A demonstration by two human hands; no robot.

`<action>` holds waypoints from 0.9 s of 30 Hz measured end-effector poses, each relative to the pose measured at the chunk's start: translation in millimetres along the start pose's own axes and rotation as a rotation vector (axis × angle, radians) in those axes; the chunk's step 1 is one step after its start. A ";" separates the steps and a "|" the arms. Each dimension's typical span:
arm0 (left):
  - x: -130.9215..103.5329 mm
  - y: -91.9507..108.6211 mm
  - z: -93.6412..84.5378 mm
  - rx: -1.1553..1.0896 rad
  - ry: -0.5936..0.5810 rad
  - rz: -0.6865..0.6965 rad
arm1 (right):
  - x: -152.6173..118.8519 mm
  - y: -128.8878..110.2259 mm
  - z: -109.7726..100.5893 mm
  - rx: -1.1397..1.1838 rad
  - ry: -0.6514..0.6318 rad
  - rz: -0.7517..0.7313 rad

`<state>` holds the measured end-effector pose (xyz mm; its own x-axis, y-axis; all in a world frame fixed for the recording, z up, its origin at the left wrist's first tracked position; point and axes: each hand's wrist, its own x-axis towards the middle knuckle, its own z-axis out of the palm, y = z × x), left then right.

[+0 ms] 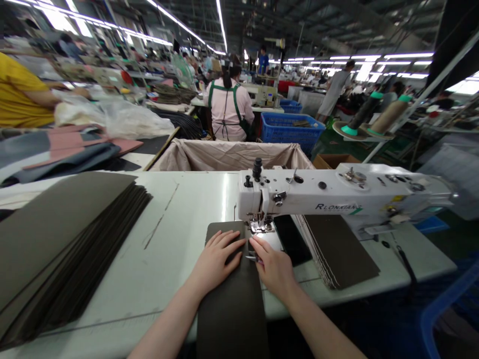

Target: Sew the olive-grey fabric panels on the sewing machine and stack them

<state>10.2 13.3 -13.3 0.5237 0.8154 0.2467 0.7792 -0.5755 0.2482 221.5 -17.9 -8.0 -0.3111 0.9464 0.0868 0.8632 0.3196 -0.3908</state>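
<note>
A dark olive panel point(232, 319) lies on the sewing table and hangs over its front edge. My left hand point(217, 257) rests flat on it with the fingers stretched out. Its upper right edge is beside the presser foot point(262, 228) of a white sewing machine point(299, 194). Just in front of the foot, my right hand point(275, 269) is closed around small thread snips point(251, 257). Their silver blades point left over the panel, while the handle is mostly hidden in the palm. The right fingertips touch the panel's right edge.
A tall stack of dark panels point(93, 249) stands on the left. Under the machine arm lie more panels point(339, 249) and a black, phone-like slab point(292, 242). A cloth-lined bin point(224, 152) adjoins the table's back edge. Thread cones point(391, 114) stand right; a co-worker point(229, 107) sits ahead.
</note>
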 end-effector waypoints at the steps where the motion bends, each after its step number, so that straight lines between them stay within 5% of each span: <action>1: -0.3 -0.2 -1.2 0.000 0.003 0.000 | 0.0 -0.1 -0.1 0.003 0.002 0.002; 27: -1.4 -4.1 -1.9 -0.031 0.018 -0.020 | -1.1 2.5 2.1 0.015 0.014 -0.004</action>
<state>5.5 14.4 -12.9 0.5010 0.8259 0.2585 0.7784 -0.5606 0.2824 223.1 -18.2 -11.0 -0.3090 0.9456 0.1015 0.8557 0.3230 -0.4042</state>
